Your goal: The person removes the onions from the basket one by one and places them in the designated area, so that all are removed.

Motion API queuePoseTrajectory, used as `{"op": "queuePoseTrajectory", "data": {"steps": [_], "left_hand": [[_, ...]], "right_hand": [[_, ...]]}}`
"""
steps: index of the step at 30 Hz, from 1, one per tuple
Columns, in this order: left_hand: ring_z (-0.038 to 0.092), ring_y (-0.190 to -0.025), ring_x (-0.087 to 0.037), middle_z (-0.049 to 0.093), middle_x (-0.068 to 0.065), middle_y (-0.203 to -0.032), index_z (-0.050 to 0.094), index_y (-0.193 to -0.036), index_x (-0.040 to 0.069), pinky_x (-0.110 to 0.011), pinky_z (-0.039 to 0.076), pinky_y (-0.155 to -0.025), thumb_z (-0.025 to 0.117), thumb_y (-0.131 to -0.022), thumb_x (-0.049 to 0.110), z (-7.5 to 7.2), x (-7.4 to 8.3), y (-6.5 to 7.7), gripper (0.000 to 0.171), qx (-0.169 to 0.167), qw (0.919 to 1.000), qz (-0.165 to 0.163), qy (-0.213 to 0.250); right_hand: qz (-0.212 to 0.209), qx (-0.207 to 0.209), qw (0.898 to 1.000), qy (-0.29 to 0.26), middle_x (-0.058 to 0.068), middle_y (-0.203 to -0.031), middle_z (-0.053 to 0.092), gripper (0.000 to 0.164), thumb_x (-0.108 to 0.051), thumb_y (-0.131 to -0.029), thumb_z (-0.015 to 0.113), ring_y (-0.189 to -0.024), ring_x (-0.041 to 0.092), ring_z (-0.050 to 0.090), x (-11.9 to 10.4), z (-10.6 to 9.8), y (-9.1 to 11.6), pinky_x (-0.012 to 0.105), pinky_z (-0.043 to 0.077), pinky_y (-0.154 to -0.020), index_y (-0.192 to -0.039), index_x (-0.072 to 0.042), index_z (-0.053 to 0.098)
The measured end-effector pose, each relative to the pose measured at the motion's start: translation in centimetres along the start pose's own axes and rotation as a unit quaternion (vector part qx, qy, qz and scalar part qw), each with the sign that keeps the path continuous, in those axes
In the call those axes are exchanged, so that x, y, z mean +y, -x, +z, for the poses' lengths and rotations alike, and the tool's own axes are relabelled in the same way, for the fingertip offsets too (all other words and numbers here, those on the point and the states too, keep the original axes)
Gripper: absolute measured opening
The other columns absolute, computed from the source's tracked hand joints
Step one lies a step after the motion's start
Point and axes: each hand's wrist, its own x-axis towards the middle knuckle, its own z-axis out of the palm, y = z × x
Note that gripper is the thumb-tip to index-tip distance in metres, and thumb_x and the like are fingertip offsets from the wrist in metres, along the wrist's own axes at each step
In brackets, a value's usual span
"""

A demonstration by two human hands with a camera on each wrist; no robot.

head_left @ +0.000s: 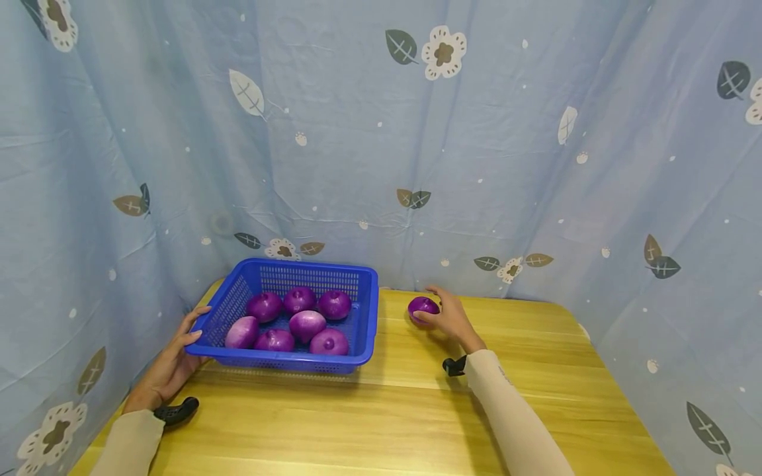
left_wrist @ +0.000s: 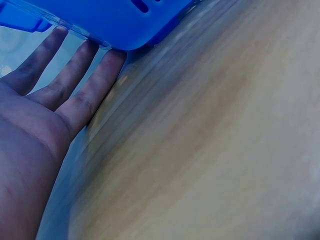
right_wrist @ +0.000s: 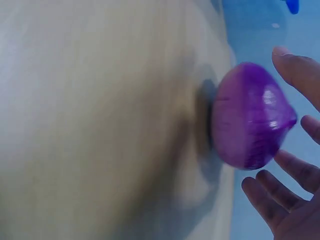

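A blue plastic basket (head_left: 351, 357) with perforated walls stands on the left of the table, holding several purple onions (head_left: 307, 326). My left hand (head_left: 169, 367) rests against the basket's left side, fingertips at its rim. In the left wrist view, three fairly straight fingers (left_wrist: 85, 95) touch the outside of the basket (left_wrist: 110, 22); the thumb is not seen there. Right of the basket, one more onion (right_wrist: 252, 117) sits on the table. Around it my right hand (head_left: 449, 320) spreads its fingers, with a gap between thumb and onion in the right wrist view.
The wood-grain table (head_left: 333, 423) reaches back to a light blue curtain (head_left: 357, 132) printed with flowers and leaves. The curtain also hangs along both sides. A black strap piece (head_left: 176, 411) sticks out at the left wrist, another (head_left: 455, 366) at the right.
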Motion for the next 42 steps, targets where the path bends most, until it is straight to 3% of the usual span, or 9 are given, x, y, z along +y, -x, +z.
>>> {"op": "queuePoseTrajectory", "data": {"steps": [9, 20, 32, 42], "left_hand": [[0.06, -0.119, -0.016, 0.028, 0.001, -0.151, 0.018, -0.163, 0.033, -0.032, 0.053, -0.095, 0.028, -0.112, 0.019, -0.3, -0.2, 0.1, 0.054, -0.016, 0.9997, 0.006, 0.014], [0.058, -0.121, -0.016, 0.026, -0.001, -0.151, 0.02, -0.163, 0.035, -0.032, 0.052, -0.096, 0.029, -0.112, 0.02, -0.4, -0.3, -0.1, 0.054, -0.014, 0.9998, 0.007, 0.009], [0.055, -0.124, -0.015, 0.019, 0.0, -0.152, 0.015, -0.164, 0.033, -0.031, 0.051, -0.098, 0.025, -0.112, 0.02, -0.4, -0.4, -0.1, 0.054, -0.023, 0.9997, 0.007, 0.009], [0.058, -0.12, -0.016, 0.025, 0.0, -0.15, 0.019, -0.163, 0.034, -0.033, 0.052, -0.097, 0.027, -0.112, 0.02, -0.3, -0.4, 0.0, 0.054, -0.011, 0.9999, 0.004, 0.011]], "right_hand": [[-0.033, 0.007, 0.999, 0.027, 0.02, -0.149, 0.05, 0.071, -0.034, -0.09, 0.081, -0.132, 0.043, 0.05, -2.2, -0.8, -1.0, 0.059, 0.044, -0.104, -0.15, -0.009, 0.05], [-0.091, 0.01, 0.996, 0.025, 0.015, -0.145, 0.056, 0.068, -0.036, -0.089, 0.082, -0.127, 0.037, 0.056, -6.2, -0.4, -2.0, 0.053, 0.05, -0.099, -0.146, -0.01, 0.055], [-0.116, -0.008, 0.993, -0.001, 0.008, -0.139, 0.06, 0.065, -0.039, -0.09, 0.08, -0.117, 0.027, 0.061, -11.2, 0.8, -2.9, 0.046, 0.052, -0.097, -0.146, -0.019, 0.054], [-0.122, -0.033, 0.991, -0.04, 0.013, -0.137, 0.062, 0.065, -0.039, -0.09, 0.08, -0.119, 0.039, 0.062, -14.2, 3.2, -3.9, 0.049, 0.052, -0.095, -0.146, -0.019, 0.054]]}}
